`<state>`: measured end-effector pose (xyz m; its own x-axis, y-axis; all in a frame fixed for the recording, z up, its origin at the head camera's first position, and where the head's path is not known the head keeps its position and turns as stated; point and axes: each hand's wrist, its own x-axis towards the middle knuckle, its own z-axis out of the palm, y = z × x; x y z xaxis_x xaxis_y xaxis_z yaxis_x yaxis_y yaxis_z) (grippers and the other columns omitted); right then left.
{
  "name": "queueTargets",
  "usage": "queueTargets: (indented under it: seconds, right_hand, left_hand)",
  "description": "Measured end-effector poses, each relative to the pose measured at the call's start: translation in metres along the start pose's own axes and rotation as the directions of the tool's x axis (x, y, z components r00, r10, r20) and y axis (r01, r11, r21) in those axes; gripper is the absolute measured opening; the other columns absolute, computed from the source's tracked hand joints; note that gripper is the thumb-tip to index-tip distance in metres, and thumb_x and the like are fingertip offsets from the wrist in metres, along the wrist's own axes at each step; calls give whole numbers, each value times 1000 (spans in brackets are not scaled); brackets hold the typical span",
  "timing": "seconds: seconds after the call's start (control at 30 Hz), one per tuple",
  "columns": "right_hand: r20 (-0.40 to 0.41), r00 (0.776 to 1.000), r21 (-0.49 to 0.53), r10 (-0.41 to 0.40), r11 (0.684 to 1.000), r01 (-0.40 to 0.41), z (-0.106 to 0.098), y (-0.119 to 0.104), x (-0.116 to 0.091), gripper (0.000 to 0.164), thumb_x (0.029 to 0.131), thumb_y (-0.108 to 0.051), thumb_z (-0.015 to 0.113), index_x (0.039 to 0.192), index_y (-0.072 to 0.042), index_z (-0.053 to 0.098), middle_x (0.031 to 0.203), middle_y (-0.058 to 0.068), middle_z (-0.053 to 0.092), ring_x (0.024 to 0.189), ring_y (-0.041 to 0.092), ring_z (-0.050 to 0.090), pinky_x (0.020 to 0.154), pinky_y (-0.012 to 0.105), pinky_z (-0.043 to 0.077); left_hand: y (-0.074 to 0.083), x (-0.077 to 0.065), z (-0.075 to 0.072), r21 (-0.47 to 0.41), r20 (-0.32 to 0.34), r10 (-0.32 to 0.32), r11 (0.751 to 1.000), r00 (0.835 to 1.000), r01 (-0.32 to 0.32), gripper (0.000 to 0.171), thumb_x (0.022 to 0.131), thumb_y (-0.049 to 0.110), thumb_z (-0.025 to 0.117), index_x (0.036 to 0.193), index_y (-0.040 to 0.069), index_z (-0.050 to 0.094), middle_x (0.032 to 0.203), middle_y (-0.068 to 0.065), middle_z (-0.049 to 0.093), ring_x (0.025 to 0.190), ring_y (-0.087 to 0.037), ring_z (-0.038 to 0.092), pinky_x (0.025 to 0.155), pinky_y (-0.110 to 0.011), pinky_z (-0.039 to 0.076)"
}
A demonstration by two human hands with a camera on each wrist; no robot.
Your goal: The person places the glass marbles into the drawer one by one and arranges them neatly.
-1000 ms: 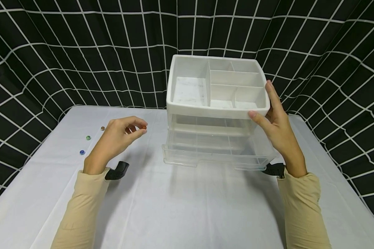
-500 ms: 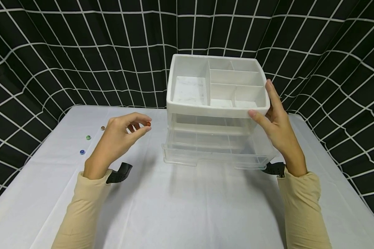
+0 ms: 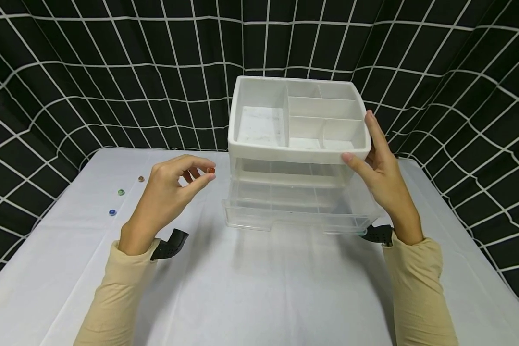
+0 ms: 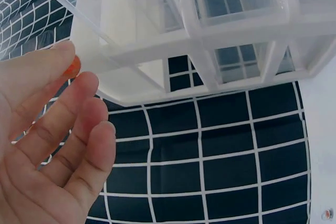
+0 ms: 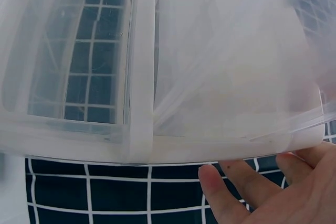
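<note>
Between thumb and index finger, my left hand [image 3: 166,192] pinches a small orange-red marble [image 3: 211,170], also seen at the fingertips in the left wrist view. That hand is in the air, just left of a white plastic drawer organizer [image 3: 285,154]. The organizer's top is split into several compartments, and one clear drawer [image 3: 294,218] is pulled out at the front. My right hand [image 3: 382,175] grips the top right edge of the organizer, thumb on the front rim and fingers along the side. In the right wrist view its fingertips [image 5: 212,177] touch or nearly touch the organizer's side.
On the white tablecloth [image 3: 259,288] to the left lie a brown marble [image 3: 141,179], a green marble [image 3: 121,192] and a blue marble [image 3: 112,212]. A black cloth with a white grid [image 3: 155,57] hangs round the table's back and sides.
My left hand has moved a little to the right and slightly upward with the orange-red marble, closer to the organizer. My right hand has stayed on the organizer.
</note>
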<state>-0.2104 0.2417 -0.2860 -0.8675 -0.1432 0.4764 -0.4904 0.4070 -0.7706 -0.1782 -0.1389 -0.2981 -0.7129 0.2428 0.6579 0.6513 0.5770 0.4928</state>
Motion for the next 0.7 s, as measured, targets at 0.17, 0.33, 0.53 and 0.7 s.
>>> queueTargets:
  seconds: [0.17, 0.33, 0.53, 0.7]
  right_hand:
    - [2, 1000, -22, 13, 1000, -13, 1, 1, 0, 81, 96, -5, 62, 159, -28, 16, 167, -4, 11, 125, 19, 51, 99, 12, 43]
    - [-5, 1000, -31, 10, 999, -10, 1, 0, 0, 81, 96, -6, 63, 159, -28, 16, 167, -4, 13, 122, 16, 52, 97, 11, 44]
    - [-7, 1000, -34, 12, 999, -12, 0, 0, 0, 81, 96, -7, 63, 159, -27, 16, 167, -5, 12, 125, 19, 52, 99, 14, 44]
    - [-3, 1000, -38, 22, 999, -23, -1, 0, 0, 81, 96, -7, 63, 159, -28, 16, 167, -7, 11, 126, 22, 52, 100, 16, 43]
  left_hand:
    - [4, 0, 2, 0, -16, 21, 1000, 1000, -21, 14, 83, 2, 77, 97, 6, 76, 86, -3, 74, 70, -10, 57, 62, -15, 44]
    - [9, 2, 4, -13, -14, 32, 999, 999, -32, 16, 83, 2, 78, 99, 5, 76, 83, -2, 73, 68, -11, 59, 58, -13, 40]
    - [16, 7, 6, -25, 11, 59, 998, 998, -59, 17, 83, 2, 78, 100, 5, 76, 84, -3, 73, 71, -12, 62, 59, -12, 43]
    - [21, 12, 9, -30, 15, 100, 995, 995, -100, 17, 82, 2, 79, 99, 4, 77, 88, -4, 75, 77, -16, 64, 60, -13, 44]
